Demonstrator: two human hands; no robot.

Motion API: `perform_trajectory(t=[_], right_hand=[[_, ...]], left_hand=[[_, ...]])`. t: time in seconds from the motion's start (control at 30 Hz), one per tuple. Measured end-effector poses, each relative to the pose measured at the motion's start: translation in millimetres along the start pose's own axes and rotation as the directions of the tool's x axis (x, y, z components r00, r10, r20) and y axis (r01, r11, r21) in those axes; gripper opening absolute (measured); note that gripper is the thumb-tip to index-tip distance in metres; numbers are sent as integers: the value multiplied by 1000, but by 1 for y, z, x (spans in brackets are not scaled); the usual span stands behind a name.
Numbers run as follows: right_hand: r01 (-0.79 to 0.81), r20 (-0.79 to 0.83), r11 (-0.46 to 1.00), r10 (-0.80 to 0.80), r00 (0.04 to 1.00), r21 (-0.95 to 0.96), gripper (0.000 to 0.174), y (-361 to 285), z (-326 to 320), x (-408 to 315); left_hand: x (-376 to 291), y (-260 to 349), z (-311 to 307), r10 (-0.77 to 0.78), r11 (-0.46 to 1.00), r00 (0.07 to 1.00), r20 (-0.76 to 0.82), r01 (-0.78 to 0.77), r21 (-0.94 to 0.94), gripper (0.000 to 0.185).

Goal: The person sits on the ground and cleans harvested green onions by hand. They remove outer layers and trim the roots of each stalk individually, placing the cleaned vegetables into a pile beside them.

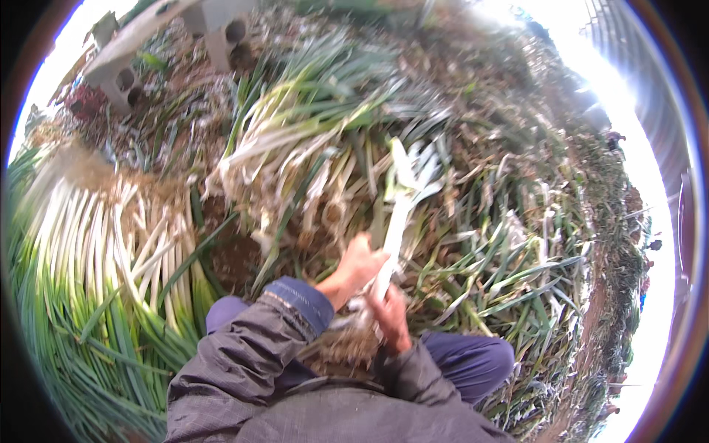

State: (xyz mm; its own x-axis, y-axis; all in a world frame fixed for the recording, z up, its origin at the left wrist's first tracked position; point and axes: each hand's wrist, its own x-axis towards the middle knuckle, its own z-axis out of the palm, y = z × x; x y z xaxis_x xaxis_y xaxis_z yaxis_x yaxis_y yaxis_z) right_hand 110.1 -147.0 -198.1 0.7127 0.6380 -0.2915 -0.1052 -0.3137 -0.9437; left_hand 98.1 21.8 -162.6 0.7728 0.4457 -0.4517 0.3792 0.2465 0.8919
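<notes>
Before my body, a thick leek (396,228) with a white stalk slants up to the right, its green top away from me. My right hand (391,318) is closed around the stalk's lower end. My left hand (360,263) is at the left side of the stalk, fingers bent against it; whether it grips the stalk or a peeled leaf is blurred. Below the hands lie pale, stringy roots (346,349). Beyond them rests a loose heap of leeks (277,133) with pale ends towards the left.
A large row of leeks (111,238) lies at my left, roots away from me. Stripped leaves (509,277) cover the ground to the right. A pale bench-like object with round holes (160,33) stands at the upper left. My bent knees (471,362) flank the work spot.
</notes>
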Motion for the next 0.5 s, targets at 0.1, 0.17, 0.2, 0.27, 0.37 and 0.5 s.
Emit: perform_trajectory(t=[0.1,0.17,0.2,0.27,0.37,0.5], right_hand=[[1,78,1000,-2,997,23,28,-31,3,-65],[48,67,999,-49,997,12,37,-43,2,-92],[97,95,995,-95,991,-20,39,-47,-2,-99],[199,182,976,-180,967,-90,44,-50,-9,-112],[242,306,960,-190,933,-142,43,-47,-14,-119],[278,220,934,-230,948,-226,43,-41,-10,-122]], left_hand=[[-20,-16,31,-3,996,989,148,15,-84,52],[-38,-15,43,60,998,997,52,-59,-10,48],[-46,-11,44,117,992,991,58,-114,-50,46],[-56,3,37,164,977,982,91,-149,-152,44],[-66,25,25,131,924,979,155,-64,-377,34],[-68,41,12,191,897,980,61,-149,-415,32]])
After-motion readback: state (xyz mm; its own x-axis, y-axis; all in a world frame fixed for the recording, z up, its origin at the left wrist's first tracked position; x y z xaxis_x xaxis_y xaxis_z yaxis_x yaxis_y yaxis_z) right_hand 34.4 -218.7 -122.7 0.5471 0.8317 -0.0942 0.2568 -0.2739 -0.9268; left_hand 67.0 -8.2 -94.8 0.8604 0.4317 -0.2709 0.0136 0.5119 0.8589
